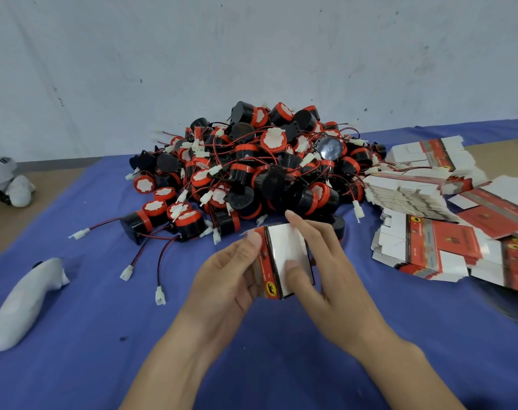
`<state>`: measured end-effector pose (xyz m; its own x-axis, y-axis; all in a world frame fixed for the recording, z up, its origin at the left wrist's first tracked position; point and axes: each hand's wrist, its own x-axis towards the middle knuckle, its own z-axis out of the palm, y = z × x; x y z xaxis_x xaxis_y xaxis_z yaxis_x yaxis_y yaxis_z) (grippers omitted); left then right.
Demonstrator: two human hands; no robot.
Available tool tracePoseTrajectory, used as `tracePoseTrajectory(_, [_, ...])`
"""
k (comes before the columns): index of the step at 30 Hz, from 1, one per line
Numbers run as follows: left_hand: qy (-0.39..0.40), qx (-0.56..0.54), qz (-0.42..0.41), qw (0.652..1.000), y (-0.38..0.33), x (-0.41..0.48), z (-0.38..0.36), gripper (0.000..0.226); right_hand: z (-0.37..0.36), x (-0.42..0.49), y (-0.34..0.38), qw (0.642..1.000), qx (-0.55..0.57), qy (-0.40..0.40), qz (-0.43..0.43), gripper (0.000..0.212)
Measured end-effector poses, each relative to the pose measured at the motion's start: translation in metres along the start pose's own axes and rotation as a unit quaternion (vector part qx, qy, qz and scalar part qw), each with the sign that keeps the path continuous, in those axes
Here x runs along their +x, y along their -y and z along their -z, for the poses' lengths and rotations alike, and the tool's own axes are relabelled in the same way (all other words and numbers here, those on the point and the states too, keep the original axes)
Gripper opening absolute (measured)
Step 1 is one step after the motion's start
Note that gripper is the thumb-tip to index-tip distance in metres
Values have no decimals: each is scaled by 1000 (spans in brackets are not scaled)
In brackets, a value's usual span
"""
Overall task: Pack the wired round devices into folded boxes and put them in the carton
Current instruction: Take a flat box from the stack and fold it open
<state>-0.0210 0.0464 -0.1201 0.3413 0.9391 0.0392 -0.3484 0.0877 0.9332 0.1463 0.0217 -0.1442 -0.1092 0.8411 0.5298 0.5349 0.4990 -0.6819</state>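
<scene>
A big heap of round black-and-red devices (252,167) with red-black wires and white plugs lies on the blue cloth in the middle. In front of it both hands hold one small red-and-white box (284,253), partly unfolded with its white inside showing. My left hand (225,279) grips the box's left red side, thumb on top. My right hand (320,261) holds the right side, thumb pressed on the white panel and fingers behind it. No carton is in view.
Stacks of flat unfolded boxes (435,208) lie spread at the right. A white handheld controller (24,303) lies at the left on the blue cloth (104,335). Another white and grey object (9,182) sits at the far left edge. A grey wall stands behind.
</scene>
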Motion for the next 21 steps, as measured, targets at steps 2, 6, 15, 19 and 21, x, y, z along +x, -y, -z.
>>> tracePoseTrajectory(2, [22, 20, -7, 1000, 2, -2, -1, 42, -1, -1, -2, 999, 30, 19, -12, 51])
tracePoseTrajectory(6, [21, 89, -44, 995, 8, -5, -3, 30, -6, -3, -2, 994, 95, 36, -39, 44])
tracePoseTrajectory(15, [-18, 533, -239, 811, 24, -7, 1, 28, -5, 1, -5, 991, 82, 59, -92, 56])
tracePoseTrajectory(19, [-8, 651, -251, 716, 27, -7, 9, 20, 0, 2, -11, 986, 26, 106, -124, 55])
tracePoseTrajectory(21, [16, 661, -246, 709, 26, -8, 10, 11, 5, 3, -13, 983, 18, 118, -139, 51])
